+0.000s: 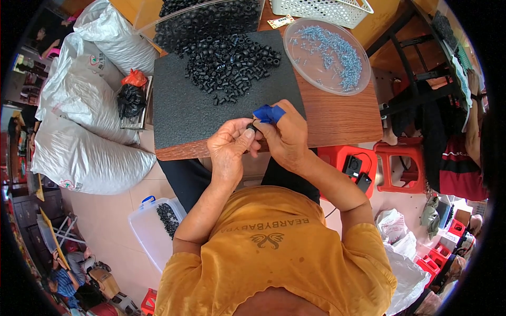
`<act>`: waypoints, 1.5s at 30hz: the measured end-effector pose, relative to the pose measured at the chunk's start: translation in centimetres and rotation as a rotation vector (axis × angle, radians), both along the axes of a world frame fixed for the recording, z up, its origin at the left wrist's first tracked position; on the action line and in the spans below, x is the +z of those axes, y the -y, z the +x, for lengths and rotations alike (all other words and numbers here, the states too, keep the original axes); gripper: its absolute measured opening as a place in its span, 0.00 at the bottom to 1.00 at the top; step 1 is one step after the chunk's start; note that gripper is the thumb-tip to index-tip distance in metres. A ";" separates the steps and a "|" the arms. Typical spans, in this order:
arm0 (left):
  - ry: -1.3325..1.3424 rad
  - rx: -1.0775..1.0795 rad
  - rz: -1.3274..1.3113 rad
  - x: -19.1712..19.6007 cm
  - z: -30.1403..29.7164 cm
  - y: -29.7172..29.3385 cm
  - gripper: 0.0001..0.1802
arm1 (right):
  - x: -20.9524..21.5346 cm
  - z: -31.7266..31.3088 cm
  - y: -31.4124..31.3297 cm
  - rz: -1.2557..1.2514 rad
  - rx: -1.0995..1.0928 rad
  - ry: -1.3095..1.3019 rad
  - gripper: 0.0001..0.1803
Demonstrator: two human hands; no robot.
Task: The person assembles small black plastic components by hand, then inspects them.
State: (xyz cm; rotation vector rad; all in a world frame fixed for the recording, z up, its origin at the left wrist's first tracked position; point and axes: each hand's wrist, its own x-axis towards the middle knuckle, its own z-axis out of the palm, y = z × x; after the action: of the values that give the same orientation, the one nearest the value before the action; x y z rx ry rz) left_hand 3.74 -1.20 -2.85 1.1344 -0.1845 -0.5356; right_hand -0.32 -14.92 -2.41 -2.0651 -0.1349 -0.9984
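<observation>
Between the thumb and fingertips of my left hand (227,148) is a small black plastic part (251,127), held just past the table's near edge. My right hand (287,138) meets it there with thumb and forefinger pinched close together; what sits in that pinch is too small to make out. Blue tape (269,114) wraps a finger of my right hand. Beyond my hands, a pile of similar black plastic parts (226,68) lies on a dark grey mat (176,105). A round clear lid (316,81) to the right carries many tiny blue pieces (342,60).
A clear bin (211,23) of black parts stands at the far side, beside a white perforated basket (327,10). Full white sacks (89,152) line the left. On the floor are a clear tub (142,226) and red stools (400,163). Another person (66,279) is at lower left.
</observation>
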 end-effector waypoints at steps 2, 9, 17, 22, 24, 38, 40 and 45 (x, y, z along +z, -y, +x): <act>-0.006 -0.006 0.008 0.0 -0.1 0.1 0.10 | 0.2 -0.1 0.3 -0.139 -0.003 0.025 0.14; -0.017 -0.032 -0.017 -0.1 -0.1 0.2 0.09 | 0.2 -0.5 -0.3 -0.163 -0.039 0.089 0.10; -0.158 -0.070 -0.024 0.4 0.4 -0.1 0.07 | -0.1 -1.0 0.2 -0.094 0.052 0.073 0.15; -0.162 -0.001 -0.017 0.7 0.9 -0.1 0.05 | 0.4 -1.1 1.1 -0.105 0.074 -0.046 0.15; -0.134 0.022 0.001 0.7 0.9 0.0 0.04 | 0.5 -1.0 1.3 -0.131 0.088 -0.134 0.16; -0.121 0.063 0.065 0.4 1.0 0.3 0.03 | -0.5 0.3 0.7 -0.494 0.044 0.016 0.13; -0.120 0.040 0.092 0.4 1.0 0.3 0.03 | -0.7 0.3 0.8 -0.504 0.038 0.044 0.13; -0.173 -0.014 0.111 0.7 1.2 0.5 0.04 | -1.0 0.3 1.3 -0.488 0.061 0.078 0.14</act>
State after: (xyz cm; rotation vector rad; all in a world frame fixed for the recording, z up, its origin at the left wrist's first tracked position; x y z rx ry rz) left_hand 4.90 -1.65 -2.13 1.1883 -0.0126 -0.6596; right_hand -0.02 -16.24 -3.37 -2.4395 -0.5235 -1.0870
